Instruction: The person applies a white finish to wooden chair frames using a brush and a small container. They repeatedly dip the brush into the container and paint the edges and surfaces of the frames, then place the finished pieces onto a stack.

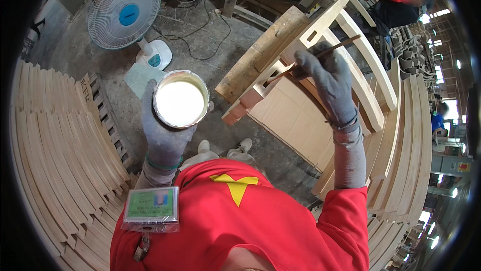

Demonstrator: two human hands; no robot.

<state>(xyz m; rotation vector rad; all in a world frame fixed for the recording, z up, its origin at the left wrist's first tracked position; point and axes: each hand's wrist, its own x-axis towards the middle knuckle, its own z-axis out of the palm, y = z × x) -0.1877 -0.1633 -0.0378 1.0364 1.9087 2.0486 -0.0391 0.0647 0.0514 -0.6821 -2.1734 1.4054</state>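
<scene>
My left hand (165, 143), in a grey glove, is wrapped round a round can (208, 104) of white liquid, held upright at the left of centre. In my gloved right hand (328, 83) is a thin brown stick (346, 42), slanting from upper right to lower left. Its lower tip is at a slot in the end of a pale wooden part (258, 93). Another slot shows farther along, in a pale wooden piece (320, 23). Curved wooden bars (361, 88) lie beside my right hand, partly hidden by it.
Stacked wooden slats (65, 156) rise on the left beside a pallet (107, 120), and more stacked slats (401, 156) stand on the right. A white fan (125, 13) and a loose cable (200, 58) are ahead on the floor. A person (396, 8) is at the far right.
</scene>
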